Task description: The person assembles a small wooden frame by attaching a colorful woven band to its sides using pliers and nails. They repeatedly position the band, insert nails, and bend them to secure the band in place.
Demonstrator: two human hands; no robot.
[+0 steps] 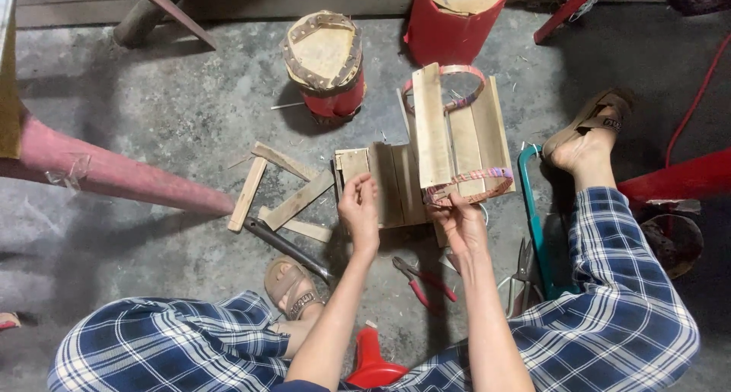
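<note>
1. Gripping the lower band of a partly built stave assembly [457, 137], the right hand [459, 223] closes its fingers on the woven hoop [476, 185] at the assembly's near end.
2. The assembly consists of several flat wooden slats held side by side by two pink-toned hoops, one at the far end [457, 80] and one near the hand. It is lifted off the concrete floor [175, 125], tilted away from the person.
3. The left hand [359, 209] pinches the near end of a loose wooden slat [352, 164] between thumb and fingertips. This slat lies at the left edge of a flat row of similar slats [392, 185] on the floor, just beside the assembly.
4. Scattered offcut strips [283, 190] lie on the floor to the left of the left hand, near a dark metal bar [285, 247].
5. Red-handled pliers [422, 279] lie on the floor between the two forearms.
6. A teal-framed saw [533, 224] rests to the right of the right hand, beside the right foot in a sandal [586, 129].
7. Two finished red drums [326, 65] [453, 15] with wooden tops stand beyond the work area.
8. A red stool edge [371, 365] shows under the person, between the plaid-trousered knees.
</note>
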